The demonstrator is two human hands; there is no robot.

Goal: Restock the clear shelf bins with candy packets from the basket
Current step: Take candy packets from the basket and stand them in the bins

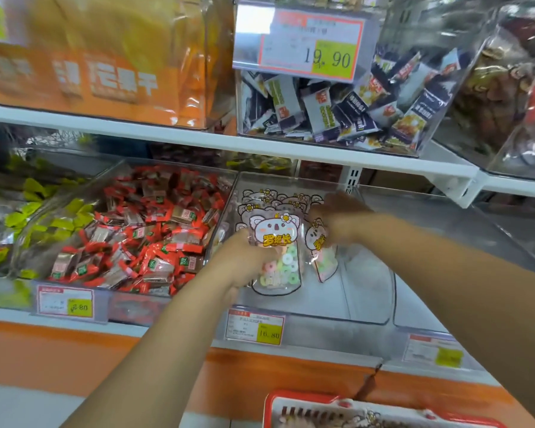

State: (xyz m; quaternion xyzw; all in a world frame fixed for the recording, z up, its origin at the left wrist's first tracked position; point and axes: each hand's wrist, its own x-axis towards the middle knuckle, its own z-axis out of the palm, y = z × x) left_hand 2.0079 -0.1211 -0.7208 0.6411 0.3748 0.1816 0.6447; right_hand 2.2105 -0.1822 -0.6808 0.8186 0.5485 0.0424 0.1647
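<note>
Red-wrapped sweets point(142, 230) heaped just left of the fingers point(247, 244); dark sachets point(337, 112) and a 19.90 price tag point(309, 44) above them

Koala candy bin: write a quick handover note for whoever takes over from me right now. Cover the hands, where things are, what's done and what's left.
Left hand: grips a koala packet by its left edge, upright inside the clear bin.
Right hand: blurred, at the top of a second packet beside the first; grip unclear.
Done: a row of packets stands at the back of the bin.
Left: set these two in place, then fill the bare front and right of the bin from the red basket below, which seems to hold more packets.
</note>
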